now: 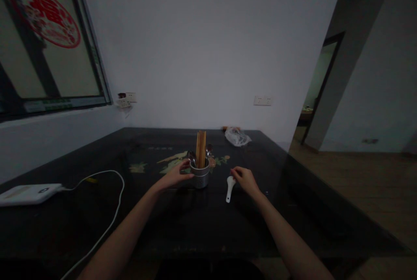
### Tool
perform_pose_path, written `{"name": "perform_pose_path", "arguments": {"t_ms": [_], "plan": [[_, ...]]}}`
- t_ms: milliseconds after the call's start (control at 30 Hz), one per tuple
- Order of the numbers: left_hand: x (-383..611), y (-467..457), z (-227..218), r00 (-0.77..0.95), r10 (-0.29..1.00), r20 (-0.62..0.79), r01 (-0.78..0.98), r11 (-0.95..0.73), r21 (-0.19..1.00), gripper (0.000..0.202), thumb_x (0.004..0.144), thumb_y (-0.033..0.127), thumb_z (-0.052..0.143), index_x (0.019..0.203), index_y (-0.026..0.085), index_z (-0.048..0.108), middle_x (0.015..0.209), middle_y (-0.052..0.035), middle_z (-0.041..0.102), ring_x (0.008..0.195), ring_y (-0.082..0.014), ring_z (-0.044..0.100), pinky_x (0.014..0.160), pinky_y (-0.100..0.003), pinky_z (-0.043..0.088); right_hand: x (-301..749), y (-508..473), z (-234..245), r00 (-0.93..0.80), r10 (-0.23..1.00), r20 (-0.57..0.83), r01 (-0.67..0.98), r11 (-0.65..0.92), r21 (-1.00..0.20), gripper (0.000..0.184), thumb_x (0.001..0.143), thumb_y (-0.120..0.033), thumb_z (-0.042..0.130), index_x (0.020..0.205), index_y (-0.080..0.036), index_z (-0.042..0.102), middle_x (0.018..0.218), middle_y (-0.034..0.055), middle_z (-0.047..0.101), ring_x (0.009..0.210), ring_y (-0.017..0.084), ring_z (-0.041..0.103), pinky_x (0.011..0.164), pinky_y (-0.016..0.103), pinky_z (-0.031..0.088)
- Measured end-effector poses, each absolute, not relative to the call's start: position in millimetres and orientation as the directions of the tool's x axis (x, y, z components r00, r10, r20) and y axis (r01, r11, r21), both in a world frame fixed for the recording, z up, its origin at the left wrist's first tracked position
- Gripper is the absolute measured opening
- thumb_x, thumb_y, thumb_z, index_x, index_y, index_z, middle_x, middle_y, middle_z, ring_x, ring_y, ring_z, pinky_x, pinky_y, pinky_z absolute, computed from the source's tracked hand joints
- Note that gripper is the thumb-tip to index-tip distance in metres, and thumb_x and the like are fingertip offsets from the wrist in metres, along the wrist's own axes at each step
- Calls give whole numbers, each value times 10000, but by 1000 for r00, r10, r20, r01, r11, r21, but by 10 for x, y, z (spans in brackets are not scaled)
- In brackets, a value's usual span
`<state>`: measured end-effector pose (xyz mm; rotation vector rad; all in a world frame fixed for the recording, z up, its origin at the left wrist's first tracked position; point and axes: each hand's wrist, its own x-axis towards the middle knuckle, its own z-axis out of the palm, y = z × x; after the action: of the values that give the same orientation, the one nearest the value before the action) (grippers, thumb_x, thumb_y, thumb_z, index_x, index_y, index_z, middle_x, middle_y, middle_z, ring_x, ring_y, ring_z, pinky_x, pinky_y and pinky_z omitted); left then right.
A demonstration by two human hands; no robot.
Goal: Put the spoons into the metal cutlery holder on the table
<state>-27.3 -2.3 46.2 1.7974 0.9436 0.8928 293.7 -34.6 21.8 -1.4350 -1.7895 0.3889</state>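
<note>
A white, ceramic-looking spoon (229,191) is lying six o'clock from the nearer right hand's (245,180) fingers, handle pointing toward six; whether they are pinching it is unclear. The left hand (175,176), fingers parted, is flanking a grey, cylindrical metal cup (201,179) at nine.

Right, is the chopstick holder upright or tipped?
Upright: the holder stands on the table, chopsticks pointing up from its mouth; the left hand is at its side.

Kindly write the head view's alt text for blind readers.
A person's left hand curves beside a grey utensil holder with chopsticks and metal spoons; the right hand is at a white soup spoon on a dark table.
</note>
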Motion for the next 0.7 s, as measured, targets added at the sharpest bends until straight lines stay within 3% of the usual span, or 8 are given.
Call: {"name": "perform_pose_path", "arguments": {"t_ms": [100,200,367,500,700], "plan": [[-420,-45,516,544,832,105,371,-351,860,662,642,427,734,1210,189,489,1318,-120,506,1206,-270,485,998,-398,390,2936,-346,217,-37,923,382,676,305,-671,348,852,-413,427,744,-171,652,637,48,660,614,174,614,588,241,403],[-504,-103,560,577,817,0,537,-379,754,481,680,509,678,1010,174,575,1076,-85,627,1023,-253,573,888,-355,439,2934,-348,222,-21,925,379,678,292,-674,345,849,-414,432,737,-171,649,634,48,660,614,175,615,587,243,402],[-373,-276,611,666,721,-191,622,-395,676,399,753,564,568,825,172,604,776,-19,622,742,-176,578,657,-256,426,2946,-357,248,-1,925,380,678,280,-679,344,853,-407,430,741,-173,655,648,52,670,628,175,621,592,241,404],[-58,-497,628,751,616,-239,572,-425,702,326,789,491,555,865,182,625,773,1,620,694,-136,563,618,-222,408,2979,-362,266,38,931,362,697,235,-678,345,858,-401,429,741,-179,665,651,49,676,635,176,626,590,239,399],[464,-711,735,851,500,-158,456,-557,694,233,815,341,555,978,197,639,857,-14,658,771,-140,595,655,-206,426,3019,-348,272,100,942,320,736,147,-661,324,862,-375,440,742,-191,678,649,40,680,612,165,615,555,231,369]]}}
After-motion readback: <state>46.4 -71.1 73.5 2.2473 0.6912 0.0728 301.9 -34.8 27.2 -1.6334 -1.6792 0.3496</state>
